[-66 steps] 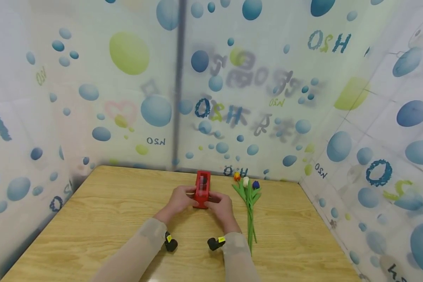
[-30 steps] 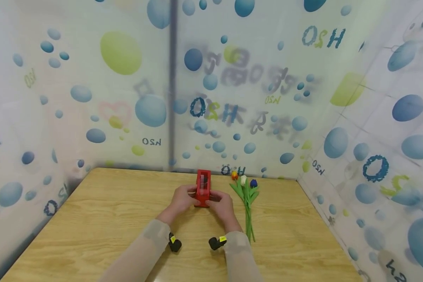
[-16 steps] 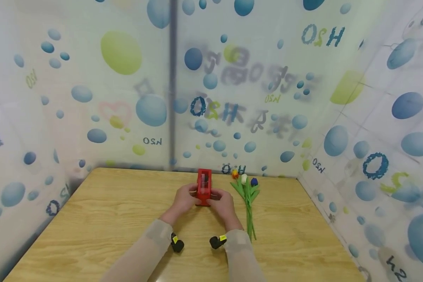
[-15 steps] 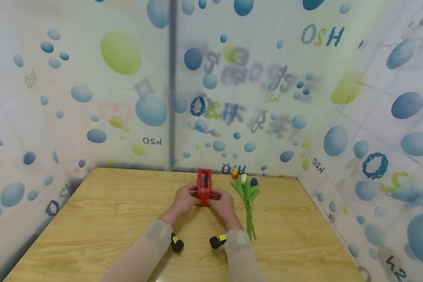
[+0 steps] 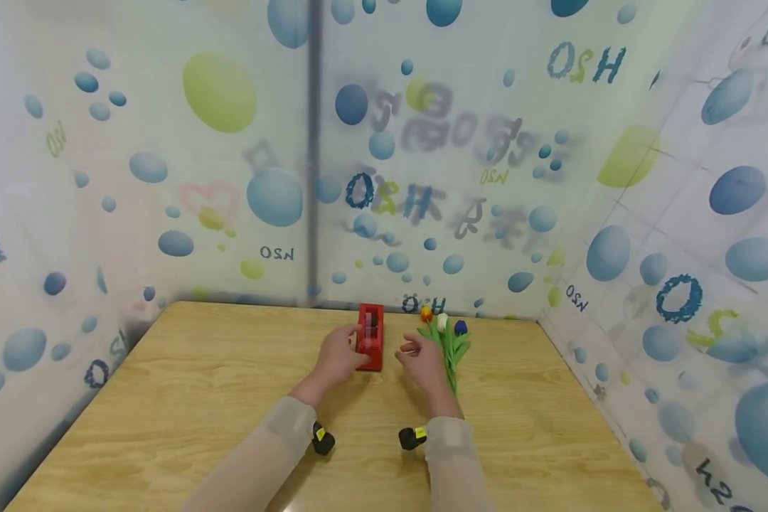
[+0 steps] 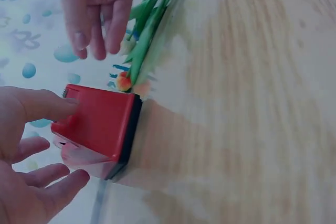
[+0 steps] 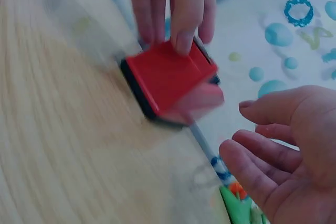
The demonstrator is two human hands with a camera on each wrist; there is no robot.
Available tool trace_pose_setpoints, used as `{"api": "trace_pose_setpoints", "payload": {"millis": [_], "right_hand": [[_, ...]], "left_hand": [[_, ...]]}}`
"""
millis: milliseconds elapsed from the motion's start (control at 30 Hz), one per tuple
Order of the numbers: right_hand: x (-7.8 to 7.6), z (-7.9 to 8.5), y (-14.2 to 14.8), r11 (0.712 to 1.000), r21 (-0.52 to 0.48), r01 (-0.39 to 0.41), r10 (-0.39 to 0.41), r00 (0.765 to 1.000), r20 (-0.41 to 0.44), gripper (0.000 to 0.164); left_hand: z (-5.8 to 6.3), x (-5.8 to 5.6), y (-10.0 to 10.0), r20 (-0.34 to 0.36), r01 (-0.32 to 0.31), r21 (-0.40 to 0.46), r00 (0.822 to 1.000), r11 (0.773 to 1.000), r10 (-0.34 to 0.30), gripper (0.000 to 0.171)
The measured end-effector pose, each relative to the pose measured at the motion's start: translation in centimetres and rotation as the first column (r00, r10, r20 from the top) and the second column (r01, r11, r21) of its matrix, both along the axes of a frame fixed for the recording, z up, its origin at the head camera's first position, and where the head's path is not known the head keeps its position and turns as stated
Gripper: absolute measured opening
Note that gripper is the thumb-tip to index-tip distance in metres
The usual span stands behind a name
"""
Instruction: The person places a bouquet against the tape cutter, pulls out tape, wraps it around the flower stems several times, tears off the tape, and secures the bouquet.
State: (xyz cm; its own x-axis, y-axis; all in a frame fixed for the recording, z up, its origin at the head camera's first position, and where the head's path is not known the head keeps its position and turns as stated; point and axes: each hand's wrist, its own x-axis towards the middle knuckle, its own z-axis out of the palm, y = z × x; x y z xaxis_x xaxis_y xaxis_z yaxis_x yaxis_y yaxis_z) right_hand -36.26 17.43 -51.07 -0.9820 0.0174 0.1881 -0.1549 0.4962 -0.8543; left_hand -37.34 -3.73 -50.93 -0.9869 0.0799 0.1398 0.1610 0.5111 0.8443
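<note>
A red box [image 5: 370, 361] with a clear window and a dark base stands on the wooden table near its back edge. At its left side is my left hand [image 5: 336, 354]; in the left wrist view its thumb [image 6: 50, 104] lies over the red face while the other fingers are spread and straight beside the box. My right hand [image 5: 424, 361] is apart from the box, to its right, holding nothing, its fingers loosely bent. In the right wrist view a gap shows between those fingers [image 7: 262, 153] and the red box [image 7: 163, 74].
Three tulips, orange, white and blue [image 5: 461, 327], lie on the table [image 5: 230, 384] to the right, their stems partly behind my right hand and forearm. Curtains [image 5: 262, 142] with blue and green dots enclose the table at the back and both sides.
Both hands held the red box from its sides earlier. My right hand has let go and moved right, toward the tulips. The left hand's fingers have loosened while the box stays in place.
</note>
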Motion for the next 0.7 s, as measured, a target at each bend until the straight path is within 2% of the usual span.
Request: {"api": "trace_pose_setpoints", "payload": {"millis": [133,267,433,533,600,700], "right_hand": [[0.6,0.5,1.6,0.995,-0.022,0.098,-0.099,0.995,-0.009,0.047],[1.1,0.8,3.2,0.979,-0.030,0.204,-0.204,0.979,-0.020,0.045],[1.6,1.1,6.1,0.943,0.088,0.320,-0.317,0.947,-0.049,0.038],[2.1,1.2,7.8,0.933,0.155,0.324,-0.325,0.945,-0.018,0.037],[2.5,1.2,8.7,0.932,0.205,0.298,-0.307,0.952,0.015,0.037],[3.2,1.2,9.5,0.925,0.281,0.255,-0.283,0.957,0.062,0.032]], "left_hand": [[1.3,0.1,-0.2,-0.050,-0.001,-0.029,0.999,1.000,-0.001,0.057],[2.3,0.2,-0.4,-0.090,0.006,-0.025,0.996,1.000,-0.008,0.045],[2.8,0.7,0.4,-0.136,0.107,-0.032,0.985,0.994,-0.111,0.035],[2.9,1.1,1.4,-0.168,0.167,-0.075,0.970,0.983,-0.178,0.032],[2.8,1.4,2.2,-0.179,0.207,-0.101,0.958,0.973,-0.222,0.031],[2.4,1.7,3.5,-0.169,0.284,-0.171,0.935,0.944,-0.312,0.031]]}}
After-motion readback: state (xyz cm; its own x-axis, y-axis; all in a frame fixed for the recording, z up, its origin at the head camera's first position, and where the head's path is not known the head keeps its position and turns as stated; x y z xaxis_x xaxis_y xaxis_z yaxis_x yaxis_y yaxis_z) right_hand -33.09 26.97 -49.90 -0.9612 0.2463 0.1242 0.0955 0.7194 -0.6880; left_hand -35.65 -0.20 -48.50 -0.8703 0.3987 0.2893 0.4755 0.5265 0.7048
